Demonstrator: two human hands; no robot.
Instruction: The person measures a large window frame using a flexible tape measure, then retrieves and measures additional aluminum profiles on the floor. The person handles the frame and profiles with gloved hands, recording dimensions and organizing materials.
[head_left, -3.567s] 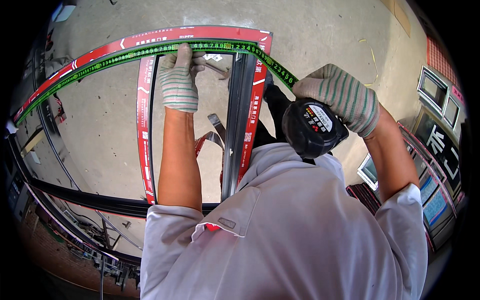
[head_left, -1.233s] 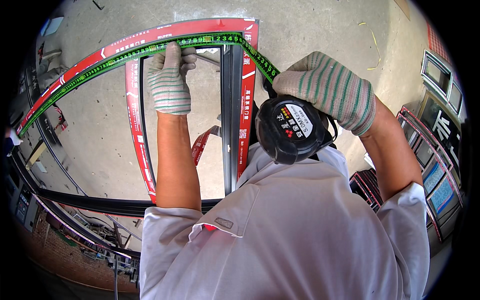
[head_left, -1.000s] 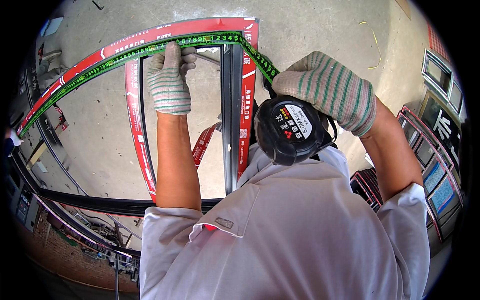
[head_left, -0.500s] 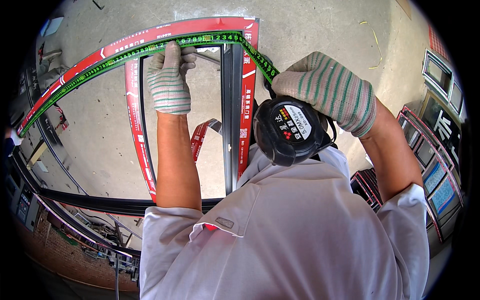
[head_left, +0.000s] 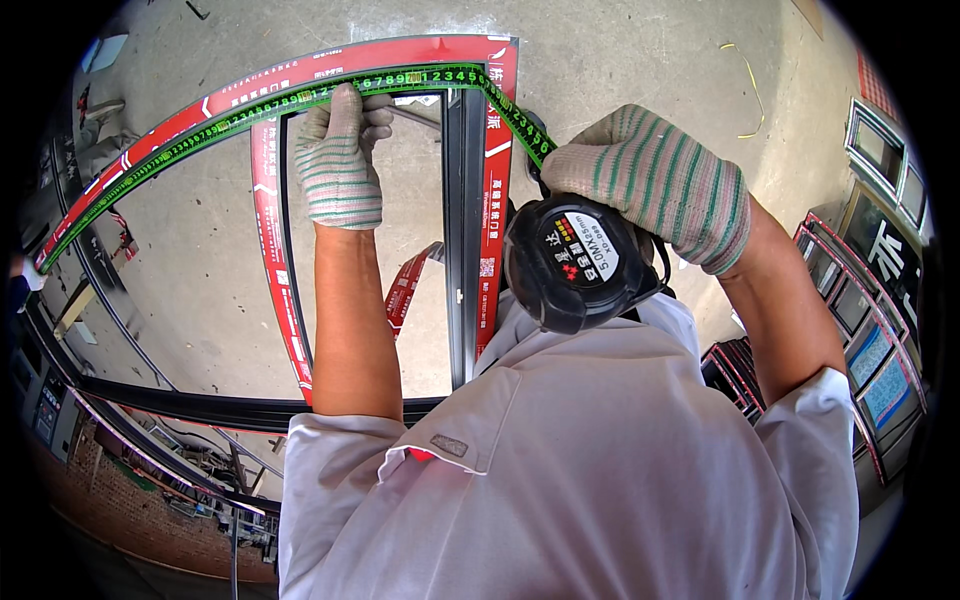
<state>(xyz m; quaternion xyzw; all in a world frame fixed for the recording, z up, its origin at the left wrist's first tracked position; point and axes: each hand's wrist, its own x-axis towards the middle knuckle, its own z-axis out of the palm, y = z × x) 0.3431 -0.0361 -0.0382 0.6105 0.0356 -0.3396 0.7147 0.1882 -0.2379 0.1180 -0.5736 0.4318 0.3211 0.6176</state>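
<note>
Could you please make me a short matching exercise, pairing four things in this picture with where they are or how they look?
1 left hand
2 right hand
3 tape blade
4 thin curved strip

A holding the black tape case
B yellow, lying on the floor
C thumb at the far side of the red-faced frame
D green, stretched along that frame

Right pairs: 1-C, 2-A, 3-D, 4-B
</note>
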